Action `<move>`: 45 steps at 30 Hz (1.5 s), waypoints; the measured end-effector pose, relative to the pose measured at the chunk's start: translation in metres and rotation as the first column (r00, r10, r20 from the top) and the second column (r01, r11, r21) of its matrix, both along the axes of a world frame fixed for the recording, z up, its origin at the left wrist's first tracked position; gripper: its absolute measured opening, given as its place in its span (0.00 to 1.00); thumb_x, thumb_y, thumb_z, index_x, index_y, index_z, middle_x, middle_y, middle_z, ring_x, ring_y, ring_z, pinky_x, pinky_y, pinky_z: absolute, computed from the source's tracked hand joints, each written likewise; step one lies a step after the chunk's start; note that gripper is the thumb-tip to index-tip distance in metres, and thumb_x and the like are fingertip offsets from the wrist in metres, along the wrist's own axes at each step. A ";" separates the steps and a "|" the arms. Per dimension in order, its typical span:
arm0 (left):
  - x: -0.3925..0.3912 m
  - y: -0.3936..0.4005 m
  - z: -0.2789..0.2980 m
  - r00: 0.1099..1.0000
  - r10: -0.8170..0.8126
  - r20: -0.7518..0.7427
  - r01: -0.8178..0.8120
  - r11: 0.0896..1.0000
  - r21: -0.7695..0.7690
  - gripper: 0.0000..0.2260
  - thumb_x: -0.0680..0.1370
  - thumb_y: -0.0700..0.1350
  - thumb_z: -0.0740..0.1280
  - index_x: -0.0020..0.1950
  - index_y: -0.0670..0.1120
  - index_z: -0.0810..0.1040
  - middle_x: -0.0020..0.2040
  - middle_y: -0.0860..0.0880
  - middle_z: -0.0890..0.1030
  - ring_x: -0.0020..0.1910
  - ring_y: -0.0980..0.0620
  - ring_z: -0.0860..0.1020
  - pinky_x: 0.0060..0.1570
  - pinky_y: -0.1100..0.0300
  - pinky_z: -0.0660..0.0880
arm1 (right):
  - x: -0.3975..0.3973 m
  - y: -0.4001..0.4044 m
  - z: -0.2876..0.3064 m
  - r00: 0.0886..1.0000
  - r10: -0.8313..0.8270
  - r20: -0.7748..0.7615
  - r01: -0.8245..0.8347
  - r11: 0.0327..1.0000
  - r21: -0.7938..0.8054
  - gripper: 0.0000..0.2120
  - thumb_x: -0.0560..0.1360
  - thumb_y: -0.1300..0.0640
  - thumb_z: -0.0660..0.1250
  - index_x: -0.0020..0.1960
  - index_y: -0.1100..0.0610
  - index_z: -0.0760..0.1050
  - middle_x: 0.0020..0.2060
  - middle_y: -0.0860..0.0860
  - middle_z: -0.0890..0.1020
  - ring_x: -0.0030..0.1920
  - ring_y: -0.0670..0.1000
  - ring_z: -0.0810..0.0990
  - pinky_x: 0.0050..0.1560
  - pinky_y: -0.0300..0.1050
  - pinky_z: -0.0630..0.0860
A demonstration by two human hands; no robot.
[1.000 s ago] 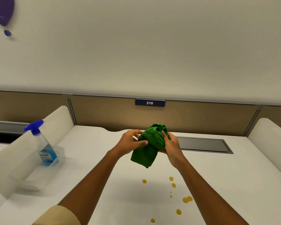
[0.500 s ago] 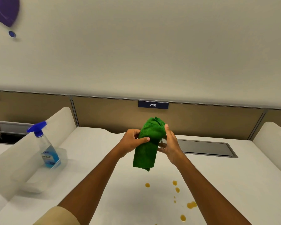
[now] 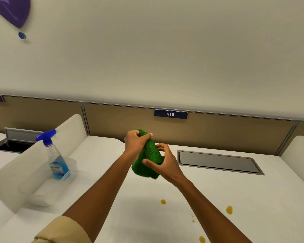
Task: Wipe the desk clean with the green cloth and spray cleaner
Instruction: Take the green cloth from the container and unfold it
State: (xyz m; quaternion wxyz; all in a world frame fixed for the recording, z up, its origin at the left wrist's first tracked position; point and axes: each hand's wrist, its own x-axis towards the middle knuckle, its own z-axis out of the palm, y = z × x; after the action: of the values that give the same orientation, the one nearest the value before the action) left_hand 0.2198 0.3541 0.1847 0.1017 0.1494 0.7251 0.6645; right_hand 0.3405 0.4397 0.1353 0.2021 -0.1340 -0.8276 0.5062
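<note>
Both hands hold the green cloth (image 3: 148, 159) in the air above the white desk (image 3: 218, 193). My left hand (image 3: 136, 143) grips the cloth's top end, fingers curled round it. My right hand (image 3: 162, 163) holds the hanging lower part, thumb in front and fingers curled behind it. Several yellow-brown drops (image 3: 229, 209) lie on the desk below and to the right of the hands. The spray cleaner (image 3: 54, 155), a clear bottle of blue liquid with a blue trigger head, stands upright at the left inside a clear plastic tray (image 3: 42, 195).
White rounded dividers (image 3: 32, 158) flank the desk left and right (image 3: 298, 151). A grey cable flap (image 3: 218, 162) sits in the desk behind the hands. A tan back panel carries a sign reading 216 (image 3: 170, 114). Another flap stands open at far left (image 3: 16, 139).
The left hand has climbed to the cloth's top end and the right hand has dropped to its lower part. The cloth now hangs narrower. The view has tilted up, so fewer drops show.
</note>
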 end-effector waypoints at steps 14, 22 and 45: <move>-0.016 -0.017 0.009 0.950 -0.066 0.306 0.048 0.997 0.065 0.06 0.78 0.35 0.65 0.51 0.40 0.68 0.48 0.33 0.80 0.36 0.40 0.83 0.31 0.53 0.82 | -0.012 0.022 0.017 0.990 0.003 -0.142 0.019 0.988 0.152 0.06 0.78 0.55 0.68 0.52 0.55 0.81 0.43 0.51 0.83 0.43 0.50 0.81 0.42 0.47 0.82; -0.016 -0.032 0.005 0.861 -0.506 -0.045 0.478 0.837 -0.265 0.14 0.80 0.35 0.60 0.60 0.46 0.80 0.44 0.49 0.80 0.43 0.52 0.79 0.45 0.56 0.76 | -0.006 0.025 0.045 0.973 -0.093 -0.209 0.024 0.950 -0.311 0.09 0.80 0.53 0.65 0.53 0.55 0.80 0.44 0.56 0.82 0.47 0.59 0.81 0.47 0.48 0.81; 0.007 0.004 0.066 0.732 -0.663 -0.159 0.682 0.712 0.167 0.10 0.71 0.43 0.61 0.40 0.35 0.71 0.37 0.42 0.70 0.38 0.46 0.69 0.40 0.53 0.67 | 0.011 0.035 0.133 0.771 0.203 -0.604 -0.256 0.967 -0.002 0.13 0.75 0.63 0.63 0.55 0.69 0.78 0.64 0.59 0.78 0.65 0.59 0.76 0.64 0.55 0.75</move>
State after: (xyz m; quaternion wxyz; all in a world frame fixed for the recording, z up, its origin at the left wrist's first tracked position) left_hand 0.2270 0.3582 0.2507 0.2879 0.4418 0.5490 0.6485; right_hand 0.3514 0.4744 0.2681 0.3838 0.1265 -0.7092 0.5777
